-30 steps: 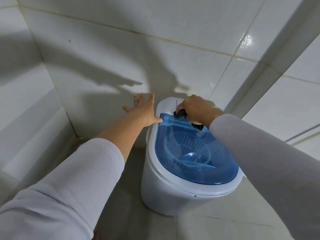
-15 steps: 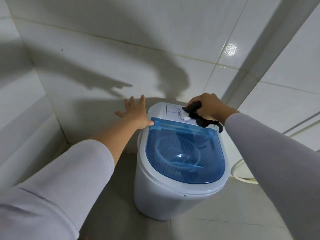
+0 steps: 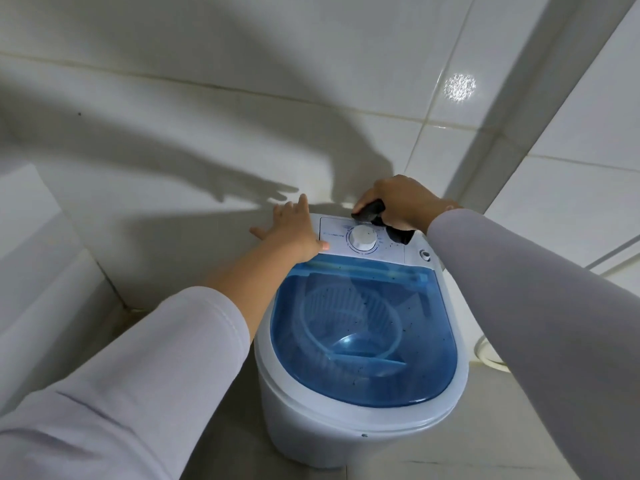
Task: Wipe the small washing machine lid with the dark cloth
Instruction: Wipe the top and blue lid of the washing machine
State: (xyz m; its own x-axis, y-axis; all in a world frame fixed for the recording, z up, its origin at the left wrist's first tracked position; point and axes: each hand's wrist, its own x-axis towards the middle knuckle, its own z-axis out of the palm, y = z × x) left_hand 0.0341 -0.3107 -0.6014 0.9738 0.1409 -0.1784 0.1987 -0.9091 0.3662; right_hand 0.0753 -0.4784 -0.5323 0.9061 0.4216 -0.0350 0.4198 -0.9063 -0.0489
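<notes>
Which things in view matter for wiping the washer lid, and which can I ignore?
In the job:
- dark cloth, gripped in the right hand
- translucent blue plastic lid with dark specks
- left hand, open, on the washer's left edge

Lying about:
- white round control dial
- pale hose on the floor

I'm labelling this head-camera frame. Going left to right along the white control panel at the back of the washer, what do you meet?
left hand → white dial → dark cloth held in the right hand → small round port at the panel's right end.
</notes>
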